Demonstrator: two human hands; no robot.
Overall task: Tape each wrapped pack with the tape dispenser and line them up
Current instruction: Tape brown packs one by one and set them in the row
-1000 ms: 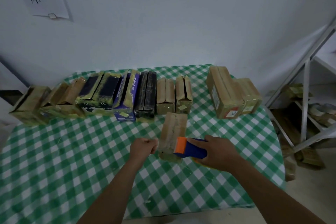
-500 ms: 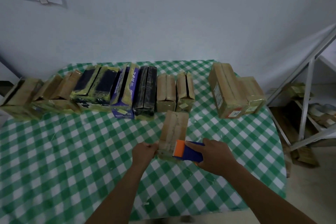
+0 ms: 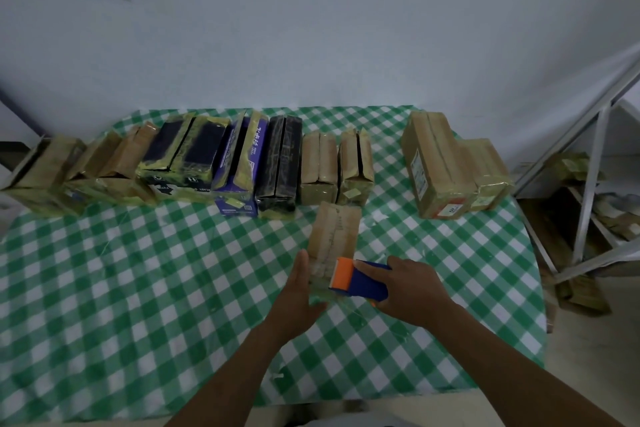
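My left hand is flat with straight fingers and rests against the left side of the brown pack. My right hand grips the blue and orange tape dispenser on the pack's near end. The pack lies on the green checked table. Just behind it is a row of packs.

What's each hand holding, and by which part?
Right hand grips the dispenser by its blue body. Left hand holds nothing, flat against the pack.
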